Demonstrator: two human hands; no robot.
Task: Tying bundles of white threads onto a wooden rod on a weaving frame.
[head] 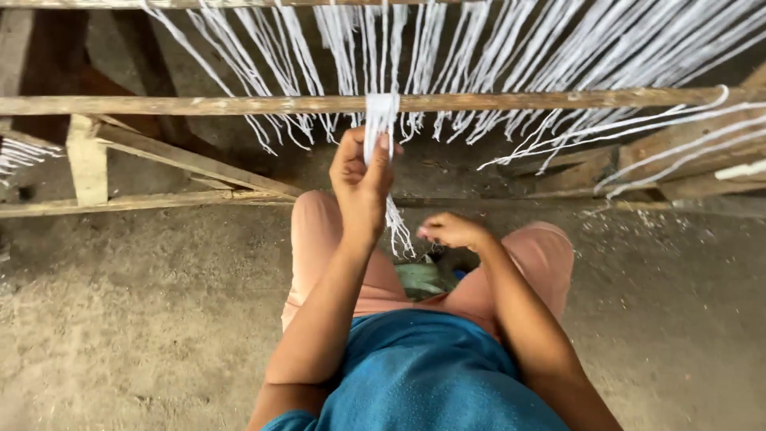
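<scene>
A: Looking down from the head camera, what did the left hand [361, 177] do?

B: It was raised and closed around a bundle of white threads [381, 128], just below the wooden bar [199, 104]. The bundle was looped over this bar and hung down through the fist.

A: And where did the bundle end?

B: Its loose frayed ends [397, 231] came out under the left hand and hung between the knees, near the right hand [452, 231].

A: Was the right hand holding something?

B: It was lower, over the right knee, with fingers curled together just beside those ends. Whether it pinched a thread, I could not tell.

A: What was around?

B: Many other white threads [558, 56] ran down over the same bar. The person sat on a dirt floor [144, 319], in peach trousers [315, 231] and a blue shirt [423, 367]. A greenish object [421, 278] lay between the legs.
</scene>
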